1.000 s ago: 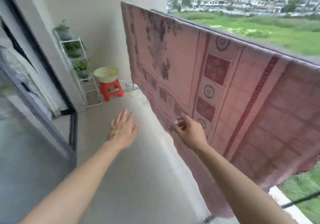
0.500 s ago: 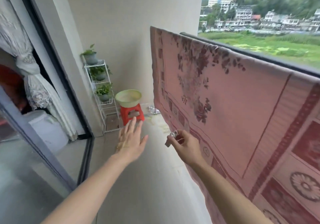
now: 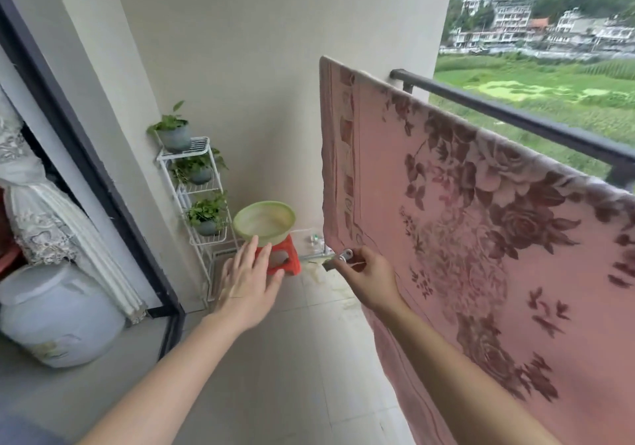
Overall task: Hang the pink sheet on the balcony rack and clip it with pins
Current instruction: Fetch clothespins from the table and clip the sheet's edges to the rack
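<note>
The pink sheet [image 3: 481, 238] hangs in a broad flowered drape along the dark balcony rail [image 3: 515, 118]. The left hand [image 3: 245, 286] is spread in the air with straight fingers and holds nothing, in front of a green basin [image 3: 264, 221]. The right hand [image 3: 367, 279] pinches a small pin [image 3: 338, 261] between curled fingers and thumb, close beside the sheet's left edge.

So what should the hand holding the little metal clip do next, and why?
Probably raise the right hand and its small metal clip to the top edge of the pink floral sheet: it hangs draped, with no pin visible there.
</note>
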